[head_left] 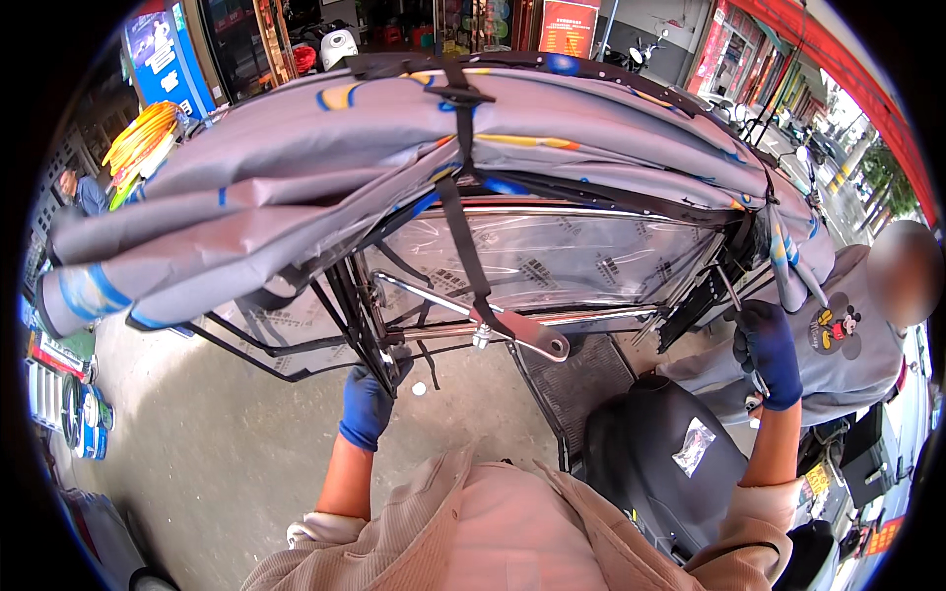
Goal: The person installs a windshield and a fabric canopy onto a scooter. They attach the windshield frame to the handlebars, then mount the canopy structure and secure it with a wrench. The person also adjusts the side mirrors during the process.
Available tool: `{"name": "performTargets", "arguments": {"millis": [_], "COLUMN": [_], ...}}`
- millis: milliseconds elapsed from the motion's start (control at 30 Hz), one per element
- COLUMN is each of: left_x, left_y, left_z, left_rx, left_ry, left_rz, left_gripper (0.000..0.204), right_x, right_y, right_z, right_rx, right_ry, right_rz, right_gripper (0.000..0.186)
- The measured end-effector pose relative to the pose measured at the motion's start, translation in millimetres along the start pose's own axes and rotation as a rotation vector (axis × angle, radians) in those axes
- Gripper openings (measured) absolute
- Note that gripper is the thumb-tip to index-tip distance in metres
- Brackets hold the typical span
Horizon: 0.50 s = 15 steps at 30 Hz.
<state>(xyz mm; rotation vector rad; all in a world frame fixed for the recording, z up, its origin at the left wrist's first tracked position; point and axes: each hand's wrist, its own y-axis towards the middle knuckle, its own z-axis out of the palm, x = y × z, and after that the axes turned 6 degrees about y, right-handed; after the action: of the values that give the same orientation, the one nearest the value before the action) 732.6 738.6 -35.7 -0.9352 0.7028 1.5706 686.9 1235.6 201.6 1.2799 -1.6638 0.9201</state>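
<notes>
A grey folded canopy (296,138) with blue and yellow markings spans the upper view, bound by black straps, with a clear plastic panel (532,256) and black frame bars below it. A steel bracket (517,330) with a bolt hangs at the middle. My left hand (369,399), in a blue glove, is closed on the lower end of the black frame bars (360,315). My right hand (771,355), also gloved, grips a metal rod (729,286) at the right. Below it sit a black scooter seat (641,453) and a ribbed footboard (562,389).
Another person (847,355) in a grey sweatshirt stands close on my right, and a person in blue (89,192) is at the far left. Yellow hoses (138,143), blue buckets (92,424) and parked scooters surround the concrete floor (197,424). Shop fronts line the back.
</notes>
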Motion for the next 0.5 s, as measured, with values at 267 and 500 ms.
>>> {"name": "performTargets", "arguments": {"millis": [267,500], "left_x": [-176,-341], "left_y": [4,45], "left_z": [30,168], "left_rx": [-0.171,-0.142], "left_ry": [0.551,1.505], "left_rz": [0.480,1.679], "left_gripper": [0.014,0.040], "right_x": [-92,-109], "right_y": [12,-40], "right_z": [12,140], "right_rx": [0.390,0.469], "right_ry": [0.355,0.826], "right_rz": [-0.030,0.322], "right_gripper": [0.024,0.024]}}
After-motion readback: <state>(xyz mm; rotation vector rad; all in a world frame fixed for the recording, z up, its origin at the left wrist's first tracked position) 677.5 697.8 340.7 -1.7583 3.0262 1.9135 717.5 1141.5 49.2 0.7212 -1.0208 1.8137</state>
